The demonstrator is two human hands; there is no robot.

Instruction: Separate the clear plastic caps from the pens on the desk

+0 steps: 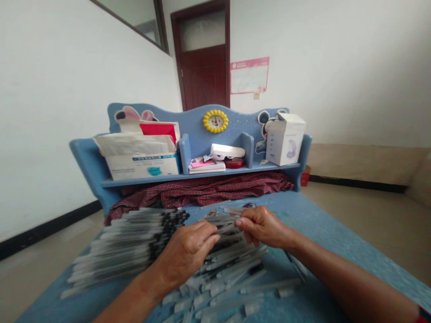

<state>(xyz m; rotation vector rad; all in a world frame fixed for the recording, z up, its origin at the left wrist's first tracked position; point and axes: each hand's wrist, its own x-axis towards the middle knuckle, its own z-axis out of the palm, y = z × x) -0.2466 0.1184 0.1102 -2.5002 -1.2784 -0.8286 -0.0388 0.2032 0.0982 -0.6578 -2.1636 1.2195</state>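
My left hand [190, 246] is closed in a pinch, with thumb and forefinger together above a pile of pens. My right hand [264, 227] is closed too, fingers curled and thumb pressed against them. Between the two hands runs a pale pen, its ends hidden by my fingers. Beneath them lie loose translucent pens [232, 267], some with dark parts. To the left is a thick stack of translucent pens [123, 244] with black ends pointing right. Short clear pen caps [210, 298] are scattered toward the front edge.
The blue desk [340, 229] has a raised shelf at its back. A checked red cloth [202, 190] lies beneath that shelf. On it stand an open mask box [144, 166], papers [207, 168], a red round tin [235, 163] and a white box [286, 140].
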